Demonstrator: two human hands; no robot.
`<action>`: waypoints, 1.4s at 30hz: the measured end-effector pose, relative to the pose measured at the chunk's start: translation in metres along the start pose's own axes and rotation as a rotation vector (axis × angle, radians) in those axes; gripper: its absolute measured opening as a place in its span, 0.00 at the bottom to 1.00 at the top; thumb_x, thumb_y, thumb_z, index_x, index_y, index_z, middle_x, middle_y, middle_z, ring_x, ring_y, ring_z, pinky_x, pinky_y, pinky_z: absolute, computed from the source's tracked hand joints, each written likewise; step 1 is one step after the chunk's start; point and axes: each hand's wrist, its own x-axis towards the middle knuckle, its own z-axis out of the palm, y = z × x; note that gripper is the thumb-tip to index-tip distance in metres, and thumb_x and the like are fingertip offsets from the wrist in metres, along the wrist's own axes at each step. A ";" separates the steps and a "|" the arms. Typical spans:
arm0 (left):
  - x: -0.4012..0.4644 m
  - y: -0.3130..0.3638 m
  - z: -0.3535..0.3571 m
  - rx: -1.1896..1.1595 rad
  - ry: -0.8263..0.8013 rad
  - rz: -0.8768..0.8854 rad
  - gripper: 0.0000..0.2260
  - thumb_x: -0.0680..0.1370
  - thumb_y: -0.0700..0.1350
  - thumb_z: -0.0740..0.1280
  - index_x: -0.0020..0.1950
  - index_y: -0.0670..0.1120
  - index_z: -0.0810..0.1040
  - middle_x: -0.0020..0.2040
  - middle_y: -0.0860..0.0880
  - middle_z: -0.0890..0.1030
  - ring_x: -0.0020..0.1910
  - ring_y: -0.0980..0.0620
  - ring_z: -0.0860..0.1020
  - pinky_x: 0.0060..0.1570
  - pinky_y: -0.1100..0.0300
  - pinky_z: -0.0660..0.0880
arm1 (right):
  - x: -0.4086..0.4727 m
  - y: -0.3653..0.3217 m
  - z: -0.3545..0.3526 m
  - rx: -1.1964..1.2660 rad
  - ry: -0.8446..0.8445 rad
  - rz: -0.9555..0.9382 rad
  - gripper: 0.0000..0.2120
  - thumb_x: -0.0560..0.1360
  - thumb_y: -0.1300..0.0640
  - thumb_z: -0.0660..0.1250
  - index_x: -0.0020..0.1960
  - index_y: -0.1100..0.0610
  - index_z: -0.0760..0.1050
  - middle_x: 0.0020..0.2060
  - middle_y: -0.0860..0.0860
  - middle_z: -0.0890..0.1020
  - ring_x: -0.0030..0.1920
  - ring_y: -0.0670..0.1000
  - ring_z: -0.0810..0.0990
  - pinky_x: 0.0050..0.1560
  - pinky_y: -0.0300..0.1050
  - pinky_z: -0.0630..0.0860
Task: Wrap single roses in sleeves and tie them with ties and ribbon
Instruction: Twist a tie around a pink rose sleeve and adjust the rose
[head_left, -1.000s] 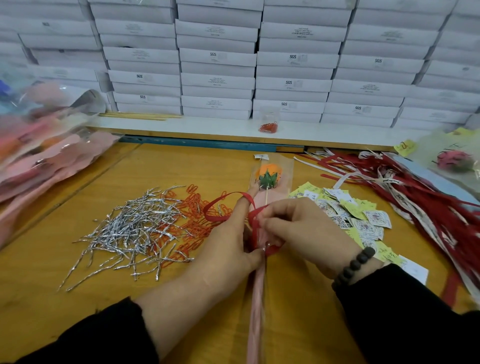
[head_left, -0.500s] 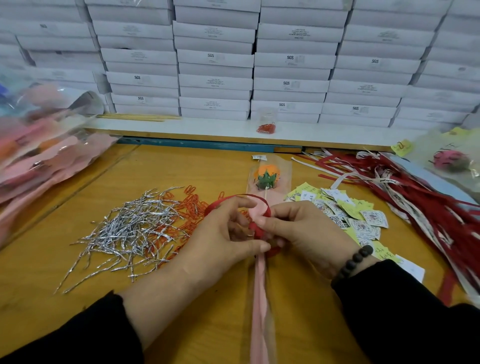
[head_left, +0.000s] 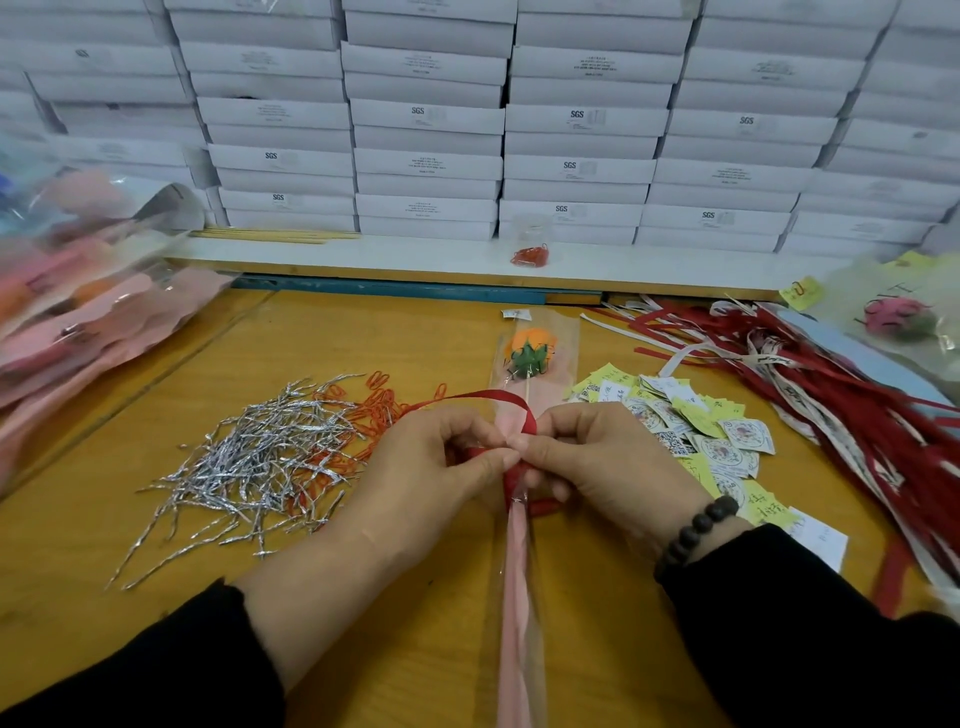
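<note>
On a yellow wooden worktable (head_left: 156, 545) backed by a wall of stacked white cardboard boxes (head_left: 426, 119), an orange rose in a clear-and-pink plastic sleeve (head_left: 524, 358) lies pointing away from the person. The left hand (head_left: 431, 467) and right hand (head_left: 597, 462) meet over its stem, each pinching the narrow red ribbon (head_left: 483, 397) looped there, though the knot itself seems hidden under the fingers. Silver twist ties (head_left: 249, 457) and orange paper clips (head_left: 379, 405) lie left, printed paper tags (head_left: 701, 431) and a heap of red ribbons (head_left: 857, 405) right, blurred wrapped flowers (head_left: 78, 312) far left.

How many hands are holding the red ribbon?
2. The left hand pinches the red ribbon just left of the sleeved rose, and the right hand pinches it just right; their fingertips meet at the sleeve's middle.
</note>
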 end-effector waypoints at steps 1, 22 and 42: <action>0.000 0.000 0.000 0.024 0.001 -0.004 0.04 0.71 0.43 0.73 0.37 0.50 0.80 0.35 0.50 0.79 0.34 0.58 0.74 0.36 0.62 0.73 | 0.000 0.000 0.001 -0.002 0.003 0.003 0.11 0.73 0.58 0.69 0.32 0.57 0.76 0.24 0.50 0.79 0.22 0.43 0.69 0.30 0.35 0.71; 0.004 0.003 -0.004 -0.085 -0.051 -0.022 0.08 0.74 0.37 0.69 0.35 0.44 0.79 0.31 0.41 0.73 0.31 0.52 0.67 0.31 0.62 0.63 | -0.003 0.007 0.001 -0.618 0.061 -0.360 0.17 0.73 0.63 0.67 0.56 0.44 0.73 0.39 0.41 0.77 0.40 0.40 0.74 0.44 0.36 0.72; 0.004 -0.003 -0.001 0.035 -0.035 0.013 0.08 0.74 0.43 0.70 0.35 0.45 0.80 0.21 0.56 0.69 0.25 0.60 0.64 0.30 0.63 0.62 | -0.003 -0.009 -0.005 -0.012 -0.099 0.249 0.10 0.72 0.63 0.69 0.32 0.59 0.77 0.21 0.50 0.73 0.21 0.44 0.66 0.21 0.35 0.64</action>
